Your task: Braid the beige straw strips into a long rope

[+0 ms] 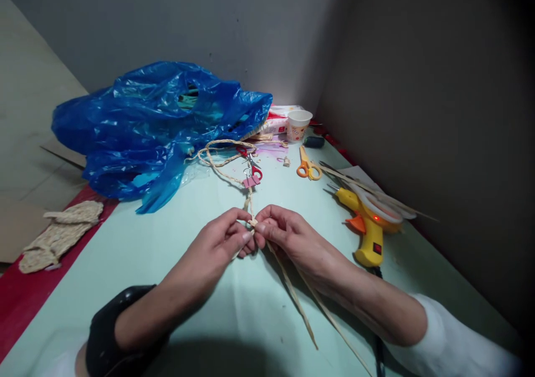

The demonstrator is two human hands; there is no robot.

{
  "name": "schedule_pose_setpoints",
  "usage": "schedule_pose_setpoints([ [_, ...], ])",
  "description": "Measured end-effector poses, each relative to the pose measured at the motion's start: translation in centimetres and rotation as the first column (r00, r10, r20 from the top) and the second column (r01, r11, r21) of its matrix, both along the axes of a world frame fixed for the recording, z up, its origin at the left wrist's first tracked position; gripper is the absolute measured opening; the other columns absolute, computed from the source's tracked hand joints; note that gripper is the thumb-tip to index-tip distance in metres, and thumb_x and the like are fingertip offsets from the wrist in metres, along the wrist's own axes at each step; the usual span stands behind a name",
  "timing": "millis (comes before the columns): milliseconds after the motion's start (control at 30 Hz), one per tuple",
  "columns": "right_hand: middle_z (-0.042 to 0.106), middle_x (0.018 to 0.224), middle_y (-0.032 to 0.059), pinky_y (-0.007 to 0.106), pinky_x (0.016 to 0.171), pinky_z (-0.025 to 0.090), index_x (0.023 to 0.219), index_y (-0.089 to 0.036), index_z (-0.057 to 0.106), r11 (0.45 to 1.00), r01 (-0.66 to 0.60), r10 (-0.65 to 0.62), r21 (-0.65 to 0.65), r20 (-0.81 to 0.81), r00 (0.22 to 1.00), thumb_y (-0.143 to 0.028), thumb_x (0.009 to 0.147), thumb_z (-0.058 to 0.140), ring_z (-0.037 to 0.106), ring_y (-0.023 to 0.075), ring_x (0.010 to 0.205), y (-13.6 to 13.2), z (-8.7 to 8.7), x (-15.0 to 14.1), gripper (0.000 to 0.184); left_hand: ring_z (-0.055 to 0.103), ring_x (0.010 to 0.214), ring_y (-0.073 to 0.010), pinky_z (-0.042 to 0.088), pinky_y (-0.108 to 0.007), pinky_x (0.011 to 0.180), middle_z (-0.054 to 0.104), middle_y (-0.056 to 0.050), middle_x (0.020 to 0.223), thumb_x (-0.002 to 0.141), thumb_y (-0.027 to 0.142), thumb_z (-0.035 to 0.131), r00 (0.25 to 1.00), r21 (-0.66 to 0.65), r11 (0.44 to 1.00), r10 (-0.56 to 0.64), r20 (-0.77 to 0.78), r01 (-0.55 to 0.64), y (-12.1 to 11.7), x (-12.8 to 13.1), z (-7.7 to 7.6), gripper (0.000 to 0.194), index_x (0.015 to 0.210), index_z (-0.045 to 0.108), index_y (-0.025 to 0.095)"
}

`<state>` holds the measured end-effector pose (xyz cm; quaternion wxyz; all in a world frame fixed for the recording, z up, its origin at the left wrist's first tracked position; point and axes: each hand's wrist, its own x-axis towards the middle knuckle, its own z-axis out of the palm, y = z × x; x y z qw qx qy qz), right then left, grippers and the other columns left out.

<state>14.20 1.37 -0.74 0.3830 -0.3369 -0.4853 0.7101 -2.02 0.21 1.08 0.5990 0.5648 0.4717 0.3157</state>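
Pinching straw braid (251,199) between both hands (217,239); pink clip (251,182) beyond, loose strands (291,289) nearer.

Your left hand (225,235) and right hand (292,235) cover the near end of the thin straw-coloured braid (251,197), so you can't see how it is woven there. One long, flat straw strand (334,322) runs off the near edge. Your right forearm (368,293) hides a stretch of the rubbery black cord (379,352), also cut off. The shiny blue plastic bag (137,121), far left, hides most of its contents. The white paper cup's (298,127) print is too small to read.
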Motion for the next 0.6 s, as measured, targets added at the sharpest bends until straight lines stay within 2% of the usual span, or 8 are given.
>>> schedule_pose_setpoints([
  [100, 0.056, 0.069, -0.0003, 0.026, 0.064, 0.038, 0.083, -0.017, 0.049, 0.999, -0.007, 0.002, 0.047, 0.122, 0.993, -0.029, 0.089, 0.053, 0.048, 0.0117, 0.064, 0.0, 0.1, 0.1, 0.014, 0.038, 0.047, -0.0063, 0.028, -0.021, 0.045, 0.051, 0.004, 0.067, 0.087, 0.021, 0.047, 0.993, -0.147, 0.988, 0.055, 0.101, -0.04, 0.0, 0.7, -0.6, 0.004, 0.084, 0.049, 0.018],
  [200, 0.056, 0.07, -0.0004, 0.024, 0.059, 0.034, 0.085, -0.017, 0.051, 0.995, -0.016, -0.011, 0.101, 0.254, 0.967, -0.031, 0.091, 0.05, 0.043, 0.0107, 0.062, -0.1, 0.3, 0.4, 0.015, 0.022, 0.043, -0.0048, 0.014, -0.022, 0.04, 0.041, 0.008, 0.058, 0.087, 0.021, 0.047, 0.992, -0.174, 0.981, 0.102, 0.071, -0.089, -0.1, 1.1, -0.7, 0.01, 0.078, 0.05, 0.018],
  [367, 0.059, 0.072, 0.0001, 0.024, 0.059, 0.034, 0.086, -0.017, 0.054, 0.982, -0.016, -0.059, 0.189, 0.386, 0.921, -0.03, 0.092, 0.047, 0.045, 0.0112, 0.063, -0.4, 0.3, 0.7, 0.016, 0.025, 0.042, -0.0048, 0.016, -0.023, 0.041, 0.037, 0.008, 0.05, 0.088, 0.03, 0.052, 0.994, -0.108, 0.989, 0.107, 0.032, -0.103, -0.1, 1.0, -0.7, 0.02, 0.073, 0.053, 0.017],
  [467, 0.06, 0.073, 0.0004, 0.025, 0.062, 0.036, 0.087, -0.018, 0.053, 0.975, -0.017, -0.08, 0.22, 0.424, 0.902, -0.029, 0.093, 0.045, 0.048, 0.0121, 0.066, -0.6, 0.2, 0.7, 0.016, 0.021, 0.041, -0.0045, 0.013, -0.024, 0.041, 0.034, 0.008, 0.048, 0.086, 0.036, 0.057, 0.988, -0.148, 0.98, 0.144, 0.054, -0.134, 0.0, 1.1, -0.8, 0.027, 0.068, 0.053, 0.016],
  [600, 0.062, 0.076, 0.0001, 0.025, 0.066, 0.037, 0.092, -0.019, 0.05, 0.96, -0.066, -0.071, 0.272, 0.465, 0.882, -0.025, 0.095, 0.041, 0.052, 0.0127, 0.07, -0.9, 0.8, 1.0, 0.011, 0.014, 0.042, -0.0052, 0.01, -0.023, 0.04, 0.025, 0.01, 0.047, 0.083, 0.037, 0.063, 0.968, -0.223, 0.953, 0.231, 0.098, -0.205, -0.1, 1.5, -1.0, 0.025, 0.068, 0.057, 0.017],
])
